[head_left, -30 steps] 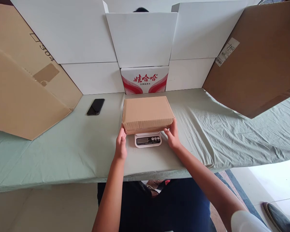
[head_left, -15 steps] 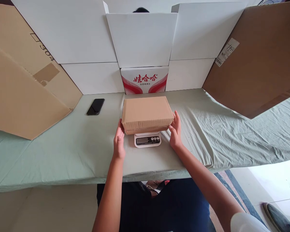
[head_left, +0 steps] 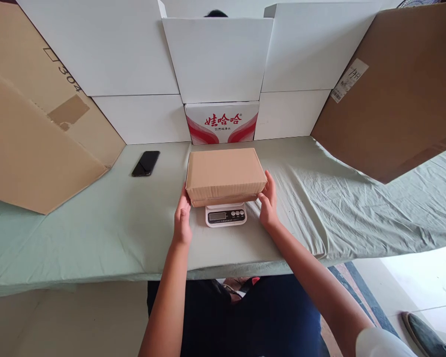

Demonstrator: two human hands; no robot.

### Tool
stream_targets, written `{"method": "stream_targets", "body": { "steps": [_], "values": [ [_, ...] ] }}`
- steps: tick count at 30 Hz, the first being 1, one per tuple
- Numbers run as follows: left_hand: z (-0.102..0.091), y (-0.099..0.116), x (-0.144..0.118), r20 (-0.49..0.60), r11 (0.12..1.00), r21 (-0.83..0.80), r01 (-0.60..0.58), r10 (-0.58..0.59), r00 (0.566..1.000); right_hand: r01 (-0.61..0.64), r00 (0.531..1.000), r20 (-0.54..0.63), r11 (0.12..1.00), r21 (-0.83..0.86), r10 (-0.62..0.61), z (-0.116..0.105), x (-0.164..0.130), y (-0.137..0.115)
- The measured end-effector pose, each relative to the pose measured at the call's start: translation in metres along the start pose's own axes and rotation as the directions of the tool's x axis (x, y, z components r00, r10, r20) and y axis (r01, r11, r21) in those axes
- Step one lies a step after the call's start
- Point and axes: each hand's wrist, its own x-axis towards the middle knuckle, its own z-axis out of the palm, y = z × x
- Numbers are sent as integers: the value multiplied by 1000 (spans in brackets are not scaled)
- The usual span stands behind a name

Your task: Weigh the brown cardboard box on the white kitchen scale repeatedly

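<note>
A closed brown cardboard box (head_left: 225,171) rests on a small white digital scale (head_left: 226,216), whose display and buttons stick out in front. My left hand (head_left: 182,218) presses against the box's near left corner. Against the right side lies my right hand (head_left: 268,206), fingers flat on the box. The box is held between both palms.
The table carries a wrinkled green cloth (head_left: 96,223). A black phone (head_left: 145,163) lies to the left. White boxes (head_left: 219,59) and a red-and-white carton (head_left: 222,122) form a wall behind. Large brown cardboard sheets lean at left (head_left: 29,139) and right (head_left: 397,94). A shoe (head_left: 423,337) shows at bottom right.
Both hands slid from the box's near bottom corners up along its sides. The box stayed on the scale.
</note>
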Motion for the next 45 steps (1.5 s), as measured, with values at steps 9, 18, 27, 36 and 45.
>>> {"method": "stream_targets", "body": {
  "steps": [9,18,27,36,45],
  "values": [
    [-2,-5,-1,-5,1000,2,14,-14,1000,-15,1000,-2,1000,18,15,1,1,-3],
    [-1,-6,-2,-15,1000,8,27,-26,1000,-28,999,19,1000,-8,29,0,0,-6],
    [-1,-3,-2,26,1000,17,7,-8,1000,13,999,46,1000,-14,-12,6,1,-14],
    [-2,-2,-3,45,999,38,-20,18,999,29,999,45,999,-30,-28,9,2,-20],
    [0,-1,0,34,997,66,-31,29,999,47,996,83,981,-190,-31,15,0,-23]
  ]
}}
